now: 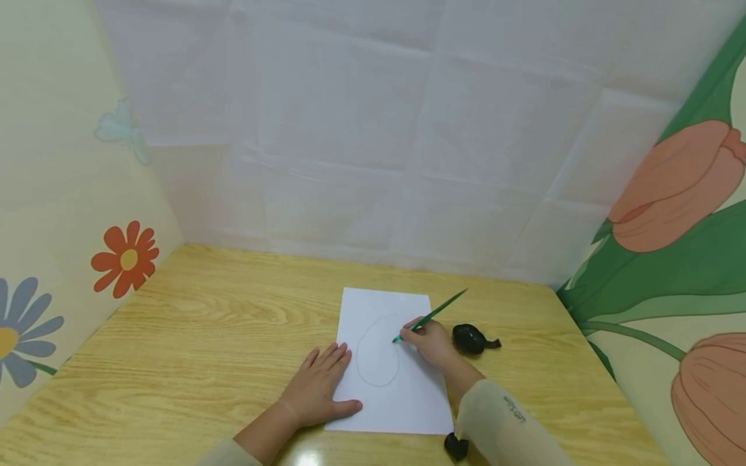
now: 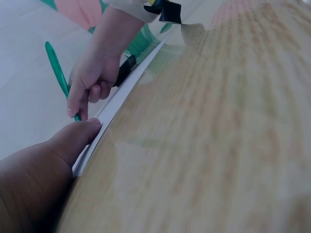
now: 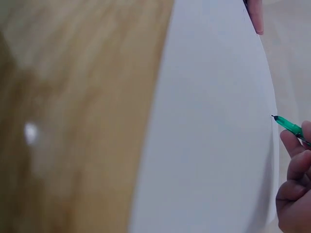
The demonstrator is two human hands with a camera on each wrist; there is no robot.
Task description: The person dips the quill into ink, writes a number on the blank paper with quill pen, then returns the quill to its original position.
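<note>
A white sheet of paper (image 1: 419,401) lies on the wooden table, bearing a thin, egg-shaped pencil-like outline. My right hand (image 1: 434,344) pinches a green pen (image 1: 434,313), its tip at the right side of the outline, near the upper part. Spread flat, my left hand (image 1: 317,391) rests on the sheet's lower left edge, thumb on the paper. In the left wrist view the right hand (image 2: 97,73) holds the green pen (image 2: 57,68) beyond the left thumb. The right wrist view shows the pen (image 3: 289,126) in the right fingers at the paper (image 3: 209,121).
On the table (image 1: 233,323), a black rounded object (image 1: 469,339) with a short strap lies right of my right hand. Another black object (image 1: 456,446) is beside the sheet's lower right corner. A white sheet-covered wall (image 1: 350,129) stands behind, with flower-patterned panels on both sides.
</note>
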